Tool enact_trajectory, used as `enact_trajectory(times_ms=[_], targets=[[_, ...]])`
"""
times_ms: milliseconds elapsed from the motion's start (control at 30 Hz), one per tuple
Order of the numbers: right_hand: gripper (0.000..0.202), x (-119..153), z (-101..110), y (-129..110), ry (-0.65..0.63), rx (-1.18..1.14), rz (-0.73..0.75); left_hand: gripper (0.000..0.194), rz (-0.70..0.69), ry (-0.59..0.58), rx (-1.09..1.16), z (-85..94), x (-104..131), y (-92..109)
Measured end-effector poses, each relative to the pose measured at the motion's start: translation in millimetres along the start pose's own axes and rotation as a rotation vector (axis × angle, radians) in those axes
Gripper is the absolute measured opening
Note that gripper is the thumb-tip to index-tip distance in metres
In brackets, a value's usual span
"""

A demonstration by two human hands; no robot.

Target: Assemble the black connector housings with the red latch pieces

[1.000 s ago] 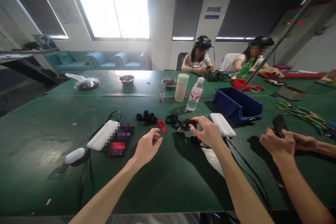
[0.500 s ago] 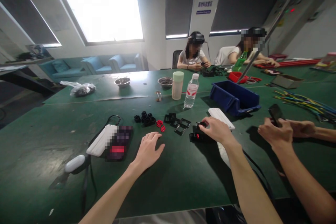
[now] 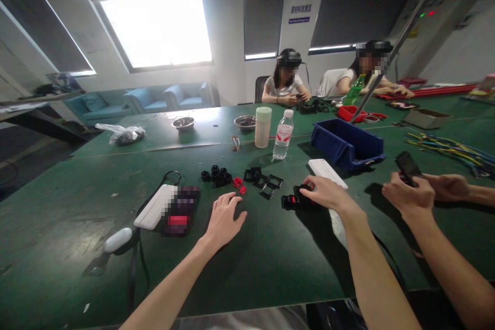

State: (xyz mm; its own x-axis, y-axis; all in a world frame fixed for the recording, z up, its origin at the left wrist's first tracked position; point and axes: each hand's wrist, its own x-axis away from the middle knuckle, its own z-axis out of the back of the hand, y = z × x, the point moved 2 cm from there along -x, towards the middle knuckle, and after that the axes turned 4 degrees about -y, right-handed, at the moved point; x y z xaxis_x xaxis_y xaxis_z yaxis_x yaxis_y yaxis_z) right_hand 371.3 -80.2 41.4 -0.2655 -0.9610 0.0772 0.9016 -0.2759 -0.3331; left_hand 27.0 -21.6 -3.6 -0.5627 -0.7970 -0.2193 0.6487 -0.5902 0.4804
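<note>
My left hand [image 3: 226, 220] lies palm down on the green table with its fingers spread, holding nothing. Just beyond its fingertips are small red plastic frames [image 3: 238, 185] and a cluster of black round-topped plastic parts [image 3: 217, 175]. Flat black square frames [image 3: 266, 185] lie between my two hands. At the right, my right hand [image 3: 327, 195] has thumb and fingers closed on a black plastic part [image 3: 302, 191], low among other black pieces. One black piece [image 3: 289, 201] beside it shows a red insert. My fingers partly hide these pieces.
A water bottle [image 3: 283, 135], a green-lidded cup [image 3: 263, 128] and a blue bin [image 3: 346, 144] stand beyond my hands. White power banks lie at left [image 3: 152, 211] and right [image 3: 328, 172]. A neighbour's hands [image 3: 410, 193] hold a phone at right. Two people sit across the table.
My right hand has lowered the black part slightly toward the other black pieces, and the red insert shows more plainly. My left hand stays put; the whole view has shifted a little.
</note>
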Motion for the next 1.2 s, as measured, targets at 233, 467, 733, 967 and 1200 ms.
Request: enact_trajectory(times_ms=[233,467,733,967,1200], targets=[[0.038,-2,9,9,0.112,-0.055,0.041,0.033,0.002,0.006,-0.006,-3.9,-1,0],[0.029,-11,13,-43,0.215,0.014,0.182,0.039,0.039,0.014,0.013,-2.8,-6,4],[0.024,-53,-1,-100,-0.133,0.250,0.145,0.040,0.016,0.038,0.020,-1.2,-7,2],[0.023,-63,-12,-89,-0.156,0.239,0.150,0.042,0.048,0.024,0.013,-0.4,-9,2],[0.026,-62,-14,-89,-0.099,0.216,0.191,0.046,0.070,0.018,0.018,0.9,-8,3]])
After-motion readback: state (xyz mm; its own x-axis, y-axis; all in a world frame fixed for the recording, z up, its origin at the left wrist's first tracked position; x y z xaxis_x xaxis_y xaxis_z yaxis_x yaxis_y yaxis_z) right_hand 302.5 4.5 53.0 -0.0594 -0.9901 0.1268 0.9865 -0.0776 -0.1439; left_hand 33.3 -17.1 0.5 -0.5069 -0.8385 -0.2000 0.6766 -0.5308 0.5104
